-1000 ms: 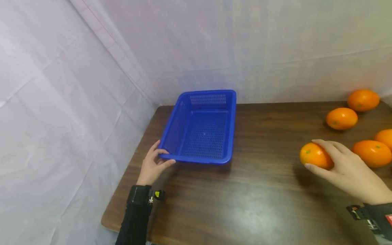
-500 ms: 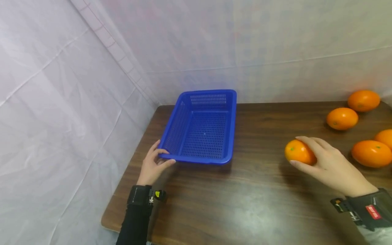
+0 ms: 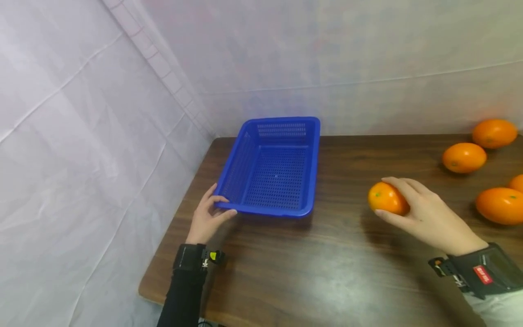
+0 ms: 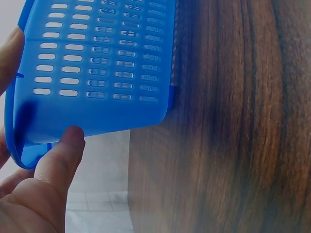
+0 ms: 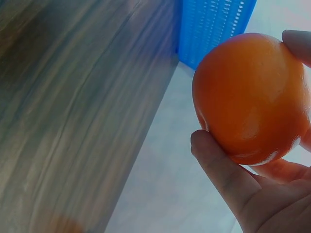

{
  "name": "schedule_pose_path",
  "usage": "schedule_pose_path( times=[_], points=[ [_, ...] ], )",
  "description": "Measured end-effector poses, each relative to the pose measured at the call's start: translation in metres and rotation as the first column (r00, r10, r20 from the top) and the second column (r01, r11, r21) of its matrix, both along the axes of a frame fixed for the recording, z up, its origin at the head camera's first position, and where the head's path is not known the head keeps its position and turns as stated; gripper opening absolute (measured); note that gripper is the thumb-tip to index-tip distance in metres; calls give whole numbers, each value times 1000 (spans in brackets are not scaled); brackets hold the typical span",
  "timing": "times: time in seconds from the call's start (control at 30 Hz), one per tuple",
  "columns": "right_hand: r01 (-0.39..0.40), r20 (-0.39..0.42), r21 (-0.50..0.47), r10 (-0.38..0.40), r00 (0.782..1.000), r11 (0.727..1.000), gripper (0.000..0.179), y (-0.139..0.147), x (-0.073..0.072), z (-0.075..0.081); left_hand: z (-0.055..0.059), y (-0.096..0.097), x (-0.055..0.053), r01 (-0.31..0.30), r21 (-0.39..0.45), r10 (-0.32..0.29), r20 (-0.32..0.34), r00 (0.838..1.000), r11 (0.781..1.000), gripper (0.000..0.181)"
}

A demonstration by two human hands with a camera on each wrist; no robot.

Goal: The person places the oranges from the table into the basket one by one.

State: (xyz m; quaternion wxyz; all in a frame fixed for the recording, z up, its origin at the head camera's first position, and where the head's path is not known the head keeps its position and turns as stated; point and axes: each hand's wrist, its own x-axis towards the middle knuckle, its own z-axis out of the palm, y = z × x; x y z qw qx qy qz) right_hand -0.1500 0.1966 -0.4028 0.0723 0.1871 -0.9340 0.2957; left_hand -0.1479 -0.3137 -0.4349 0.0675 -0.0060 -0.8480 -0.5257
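Note:
A blue plastic basket (image 3: 282, 211) with slotted walls stands on the table, nothing inside it. My left hand (image 3: 208, 218) grips its near left corner, thumb on the outer wall and fingers over the rim; the left wrist view shows the thumb (image 4: 63, 155) against the basket's side (image 4: 107, 111). My right hand (image 3: 429, 218) holds an orange (image 3: 386, 198) between thumb and fingers, above the table to the right of the basket. In the right wrist view the orange (image 5: 250, 97) is seen raised off the wood, partly covering the basket (image 5: 214, 24) behind it.
Several more oranges lie at the right: one orange (image 3: 464, 157) next to a far orange (image 3: 494, 133), and a nearer orange (image 3: 500, 205) beside another cut off by the frame. White cloth walls (image 3: 359, 63) border the brown wooden table (image 3: 286, 272) at the back and left.
My right hand has carried the orange leftward, away from the other oranges and closer to the basket. The left hand keeps its grip on the basket's corner; the view has shifted slightly.

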Motion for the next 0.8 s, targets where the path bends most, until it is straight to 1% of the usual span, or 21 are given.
schedule_pose_path(
  times=[0.17, 0.3, 0.5, 0.8],
  points=[
    [-16, 15, 18, 15, 1000, 1000, 75, -6, -3, 5, 1, 1, 0, 1, 8, -1, 0, 1000, 1000, 38],
    [-31, 27, 23, 30, 999, 999, 75, -14, -6, 13, 2, 1, 0, 7, 13, -7, 3, 1000, 1000, 39],
    [-60, -1, -4, 60, 998, 998, 73, -29, -11, 21, 0, 0, 0, 10, 18, -11, 7, 1000, 1000, 39],
    [-97, -46, -41, 95, 994, 994, 71, -46, -18, 27, -1, -1, -2, 14, 17, -14, -3, 1000, 1000, 38]
  ],
)
